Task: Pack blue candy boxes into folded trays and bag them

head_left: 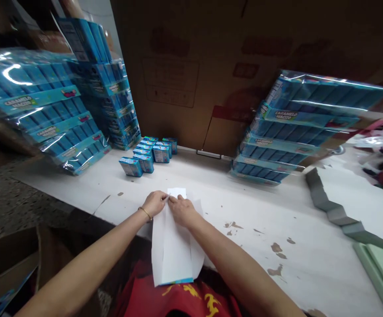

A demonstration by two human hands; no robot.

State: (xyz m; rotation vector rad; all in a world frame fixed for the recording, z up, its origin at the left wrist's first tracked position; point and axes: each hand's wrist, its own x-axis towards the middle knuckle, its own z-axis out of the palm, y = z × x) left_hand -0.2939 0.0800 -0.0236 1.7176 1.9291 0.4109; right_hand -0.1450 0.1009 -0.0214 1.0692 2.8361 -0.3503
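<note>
A white sheet of card [177, 251] with creased side flaps lies at the table's front edge, partly over my lap; a strip of blue print shows at its near end. My left hand [155, 202], with a bracelet at the wrist, pinches the card's left flap near the far end. Beside it, my right hand [182, 210] rests on the card, its fingers fairly flat and pressing near the same fold. Just beyond both hands stand several small blue printed boxes [145, 155], grouped in rows on the table.
Film-wrapped stacks of blue candy packs stand at the left [46, 110] and right [277, 127]. A large brown carton [184, 66] rises behind. A pile of white card [359, 202] and a pale green block [376, 268] lie at the right. The white tabletop [244, 207] has peeled patches.
</note>
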